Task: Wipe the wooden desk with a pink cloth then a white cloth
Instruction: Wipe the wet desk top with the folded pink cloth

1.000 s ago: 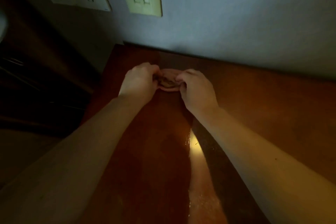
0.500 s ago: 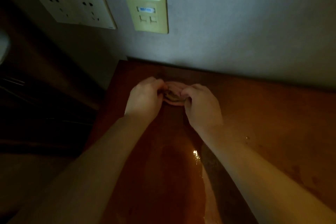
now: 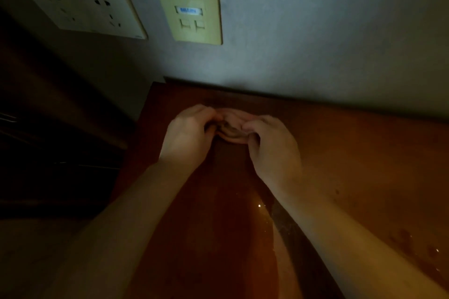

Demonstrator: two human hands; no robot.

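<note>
A small bunched pink cloth point(image 3: 232, 126) lies on the wooden desk point(image 3: 352, 153) near its back left corner, close to the wall. My left hand point(image 3: 189, 133) grips the cloth's left side with curled fingers. My right hand point(image 3: 272, 145) pinches its right side. Most of the cloth is hidden between the two hands. The room is dim and no white cloth is in view.
A grey wall rises right behind the desk, with a white socket panel point(image 3: 80, 7) and a yellowish data plate point(image 3: 192, 17) on it. The desk's left edge point(image 3: 136, 138) drops to dark furniture. Wet glints point(image 3: 260, 205) show on the wood.
The view has tilted so the wall plates and hands sit lower in frame. Both hands stay on the bunched cloth at the same spot on the desk.
</note>
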